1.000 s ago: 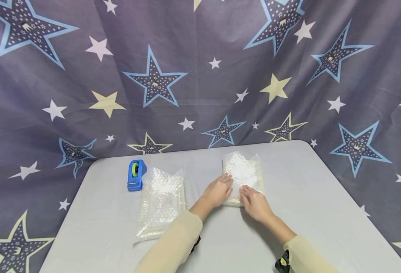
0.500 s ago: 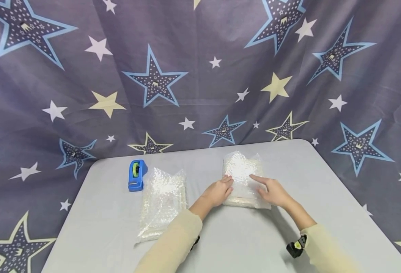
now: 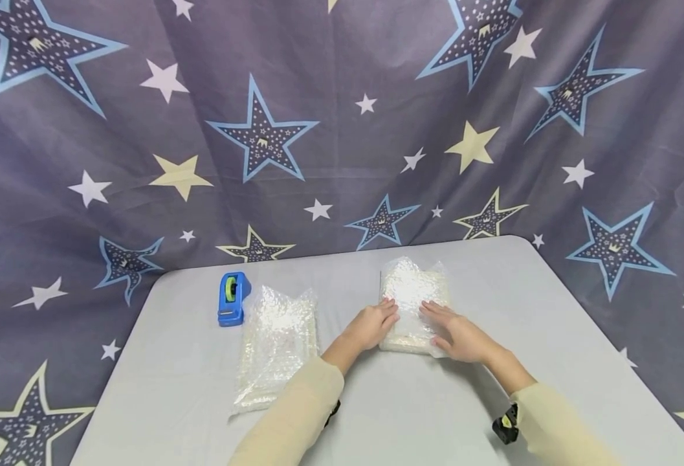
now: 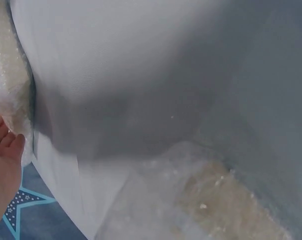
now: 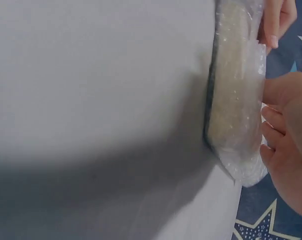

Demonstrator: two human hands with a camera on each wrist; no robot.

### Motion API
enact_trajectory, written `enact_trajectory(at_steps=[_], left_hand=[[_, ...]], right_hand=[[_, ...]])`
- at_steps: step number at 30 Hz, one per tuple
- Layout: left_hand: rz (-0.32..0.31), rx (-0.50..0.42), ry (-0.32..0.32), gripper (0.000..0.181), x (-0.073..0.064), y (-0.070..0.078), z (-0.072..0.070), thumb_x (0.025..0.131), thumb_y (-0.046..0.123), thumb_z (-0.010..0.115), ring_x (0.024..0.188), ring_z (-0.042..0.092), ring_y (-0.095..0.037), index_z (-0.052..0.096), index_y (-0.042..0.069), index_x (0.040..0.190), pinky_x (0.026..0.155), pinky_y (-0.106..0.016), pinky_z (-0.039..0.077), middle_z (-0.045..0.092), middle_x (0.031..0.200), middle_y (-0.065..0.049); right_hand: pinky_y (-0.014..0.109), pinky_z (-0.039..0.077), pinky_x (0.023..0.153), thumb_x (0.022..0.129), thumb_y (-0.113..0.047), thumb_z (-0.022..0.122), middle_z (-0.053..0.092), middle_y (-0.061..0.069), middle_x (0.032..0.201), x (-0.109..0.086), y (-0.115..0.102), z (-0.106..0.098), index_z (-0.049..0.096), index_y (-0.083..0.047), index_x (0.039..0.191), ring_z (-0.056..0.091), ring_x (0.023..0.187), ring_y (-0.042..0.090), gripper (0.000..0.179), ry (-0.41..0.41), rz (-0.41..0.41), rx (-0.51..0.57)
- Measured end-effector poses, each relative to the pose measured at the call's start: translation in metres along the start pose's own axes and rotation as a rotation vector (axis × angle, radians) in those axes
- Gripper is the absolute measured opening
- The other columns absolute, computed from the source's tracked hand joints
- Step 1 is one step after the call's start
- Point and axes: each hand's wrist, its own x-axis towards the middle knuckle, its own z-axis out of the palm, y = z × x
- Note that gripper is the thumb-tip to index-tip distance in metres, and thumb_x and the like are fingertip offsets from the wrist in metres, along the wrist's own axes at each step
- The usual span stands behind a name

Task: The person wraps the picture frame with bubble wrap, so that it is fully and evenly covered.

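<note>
A bubble-wrapped package [image 3: 409, 288] lies on the table, its clear wrap shiny and its contents hard to make out. My left hand [image 3: 371, 325] rests on the package's left side with fingers extended. On the right side, my right hand [image 3: 461, 335] lies with straight fingers on the wrap, thumb near the lower right corner. In the right wrist view, the package's edge [image 5: 233, 90] shows as thick and pale, with both hands at its top face. The left wrist view catches only part of the left hand [image 4: 8, 160] beside the same package [image 4: 11, 65].
A second bubble-wrapped package [image 3: 280, 349] lies to the left, close to my left forearm. At its upper left stands a blue tape dispenser [image 3: 232, 299] with a yellow-green roll core. The pale grey table [image 3: 528, 310] ends at a star-patterned curtain [image 3: 336, 129].
My right hand has shifted right from the package's lower middle to its right side, and its fingers now lie flatter. A wrap corner at lower right has spread outward. My left hand stays put.
</note>
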Motion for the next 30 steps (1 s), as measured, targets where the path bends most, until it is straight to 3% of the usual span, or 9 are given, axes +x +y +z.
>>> enact_trajectory(at_steps=[5,11,15,21,30], left_hand=[[0.01,0.015,0.002,0.04,0.001,0.0,0.0,0.103,0.027,0.04,0.138,0.045,-0.022,0.056,0.006,0.133,0.116,-0.037,0.036,0.05,0.145,-0.008],[0.022,0.024,0.029,0.037,-0.002,-0.001,0.001,0.101,0.022,0.045,0.135,0.048,-0.023,0.057,0.005,0.132,0.114,-0.037,0.038,0.052,0.143,-0.01],[0.022,0.052,0.04,0.036,-0.004,-0.001,0.002,0.101,0.022,0.047,0.134,0.05,-0.022,0.058,0.005,0.131,0.113,-0.037,0.04,0.053,0.141,-0.009],[-0.026,0.133,0.044,0.036,-0.005,0.001,-0.001,0.1,0.025,0.048,0.132,0.052,-0.02,0.06,0.007,0.129,0.111,-0.035,0.043,0.057,0.139,-0.006],[-0.07,0.176,0.039,0.037,-0.007,0.008,-0.008,0.099,0.026,0.049,0.131,0.054,-0.02,0.061,0.008,0.128,0.108,-0.035,0.046,0.058,0.138,-0.006]], right_hand=[[0.06,0.031,0.112,0.077,0.005,0.063,0.042,0.028,0.146,0.007,-0.005,0.002,0.046,0.008,0.136,0.041,0.135,0.046,0.062,-0.082,0.02,0.009],[0.061,0.026,0.115,0.078,0.001,0.058,0.038,0.027,0.149,0.011,-0.009,0.004,0.043,0.009,0.138,0.036,0.138,0.046,0.062,-0.154,0.098,0.029],[0.061,0.026,0.115,0.077,-0.002,0.057,0.038,0.026,0.149,0.012,-0.012,0.006,0.044,0.008,0.138,0.036,0.139,0.044,0.063,-0.153,0.114,0.007],[0.059,0.029,0.114,0.078,0.0,0.056,0.043,0.027,0.146,0.016,-0.012,0.006,0.047,0.008,0.136,0.041,0.136,0.044,0.06,-0.114,0.071,-0.041],[0.059,0.029,0.114,0.078,0.005,0.056,0.044,0.027,0.145,0.018,-0.01,0.007,0.048,0.007,0.135,0.043,0.135,0.044,0.058,-0.112,0.055,-0.021]])
